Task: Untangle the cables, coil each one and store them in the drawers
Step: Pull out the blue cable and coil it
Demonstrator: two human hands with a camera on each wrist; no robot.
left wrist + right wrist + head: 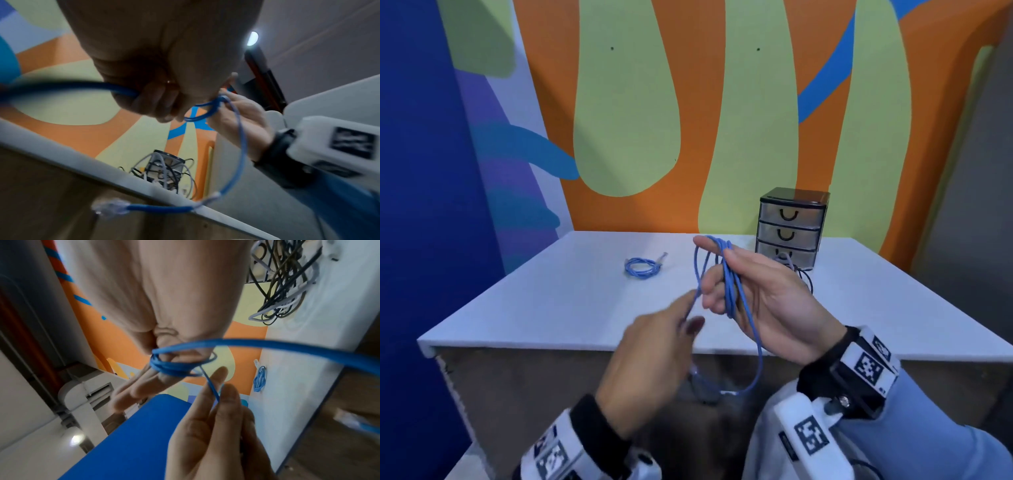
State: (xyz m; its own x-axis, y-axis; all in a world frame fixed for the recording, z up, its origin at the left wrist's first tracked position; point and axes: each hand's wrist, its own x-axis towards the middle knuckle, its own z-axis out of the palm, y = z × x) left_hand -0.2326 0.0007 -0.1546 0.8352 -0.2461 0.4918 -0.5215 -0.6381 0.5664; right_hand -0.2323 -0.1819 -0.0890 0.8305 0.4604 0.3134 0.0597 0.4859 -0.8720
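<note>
A blue network cable is wound in several loops round the fingers of my right hand, held above the white table. My left hand pinches one strand of it just left of the loops. The free end hangs below the table's front edge and ends in a clear plug. In the right wrist view the loops circle my fingers. A second blue cable lies coiled on the table. The small three-drawer unit stands at the back right, all drawers closed.
A tangle of black, grey and white cables lies on the table in front of the lowest drawer, partly hidden behind my right hand. A painted wall rises right behind the table.
</note>
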